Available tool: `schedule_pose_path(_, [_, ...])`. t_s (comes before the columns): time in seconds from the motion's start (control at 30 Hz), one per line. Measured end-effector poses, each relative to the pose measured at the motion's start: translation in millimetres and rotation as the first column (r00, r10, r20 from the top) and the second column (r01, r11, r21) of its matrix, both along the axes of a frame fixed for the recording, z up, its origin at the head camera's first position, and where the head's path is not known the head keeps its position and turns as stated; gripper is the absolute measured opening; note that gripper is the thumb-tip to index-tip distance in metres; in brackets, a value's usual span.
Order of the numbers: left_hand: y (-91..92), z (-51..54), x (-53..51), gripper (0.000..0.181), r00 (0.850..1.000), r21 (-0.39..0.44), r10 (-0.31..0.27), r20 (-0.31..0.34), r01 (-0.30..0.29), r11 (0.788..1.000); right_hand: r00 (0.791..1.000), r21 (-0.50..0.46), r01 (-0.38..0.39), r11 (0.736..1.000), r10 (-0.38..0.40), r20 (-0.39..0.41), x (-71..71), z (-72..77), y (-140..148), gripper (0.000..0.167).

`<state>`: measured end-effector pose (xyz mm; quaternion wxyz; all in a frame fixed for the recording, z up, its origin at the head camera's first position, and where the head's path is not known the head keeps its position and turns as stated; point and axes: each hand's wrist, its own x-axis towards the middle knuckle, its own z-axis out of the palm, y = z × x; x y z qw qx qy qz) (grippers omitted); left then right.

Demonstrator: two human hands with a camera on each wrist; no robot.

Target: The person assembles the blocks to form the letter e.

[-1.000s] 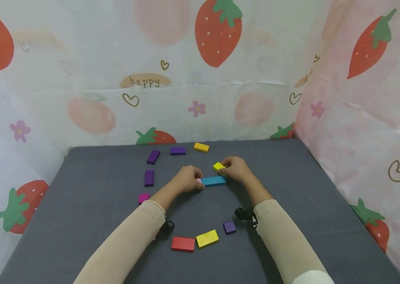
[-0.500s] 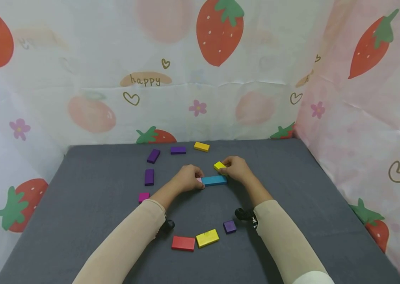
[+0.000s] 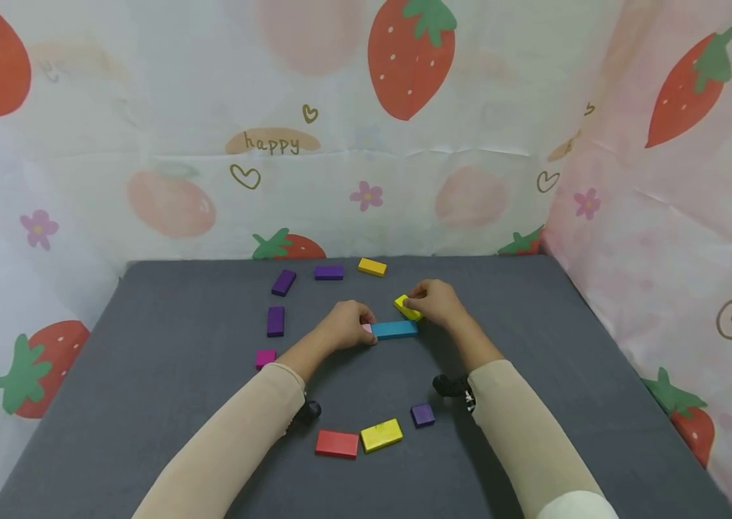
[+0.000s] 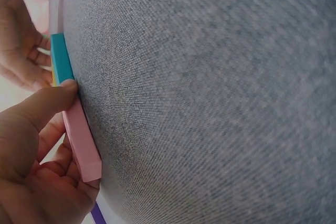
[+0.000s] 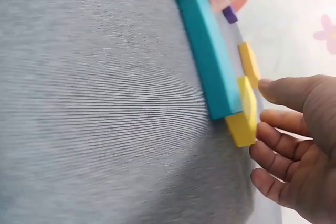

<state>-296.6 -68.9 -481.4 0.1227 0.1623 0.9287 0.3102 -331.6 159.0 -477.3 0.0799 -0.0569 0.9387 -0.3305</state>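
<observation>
My left hand [image 3: 346, 326] pinches a pink block [image 4: 83, 140] in the middle of the table, thumb near its joint with a blue block [image 3: 394, 330]. In the left wrist view, the pink and blue blocks lie end to end, with fingers behind the pink one. A yellow block [image 3: 407, 307] lies slantwise behind the blue block's right end. My right hand [image 3: 440, 301] is at that yellow block. In the right wrist view its thumb and fingers are spread, with fingertips [image 5: 255, 150] close to or touching the yellow block [image 5: 242, 128]; exact contact is unclear.
Purple blocks [image 3: 276, 321], a magenta block [image 3: 266, 358] and an orange-yellow block [image 3: 372, 267] curve along the left and back. Nearer me lie a red block [image 3: 337, 444], another yellow block [image 3: 381, 435] and a small purple block [image 3: 422, 415]. Strawberry-print cloth [image 3: 366, 158] surrounds the grey table.
My right fingers have loosened and drawn back slightly, so more of the yellow block shows. My left hand holds still. The head view has shifted a little.
</observation>
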Motion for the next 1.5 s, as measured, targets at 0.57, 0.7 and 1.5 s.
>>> schedule_pose_path(0.57, [-4.4, -4.3, 3.4, 0.023, 1.0, 0.02, 0.009, -0.028, -0.008, 1.0, 0.991, -0.024, -0.107, 0.994, 0.104, -0.088, -43.5, 16.0, -27, 0.043])
schedule_pose_path(0.7, [-4.6, -5.1, 3.6, 0.024, 1.0, 0.017, 0.008, -0.029, -0.008, 1.0, 0.991, -0.028, -0.102, 0.994, 0.1, -0.089, -53.8, 9.9, -36, 0.041])
schedule_pose_path(1.5, [-4.5, -3.3, 0.1, 0.024, 1.0, 0.035, -0.003, -0.016, 0.004, 0.999, 0.998, -0.018, 0.01, 1.0, -0.011, -0.064, -76.2, -6.7, -60, 0.044])
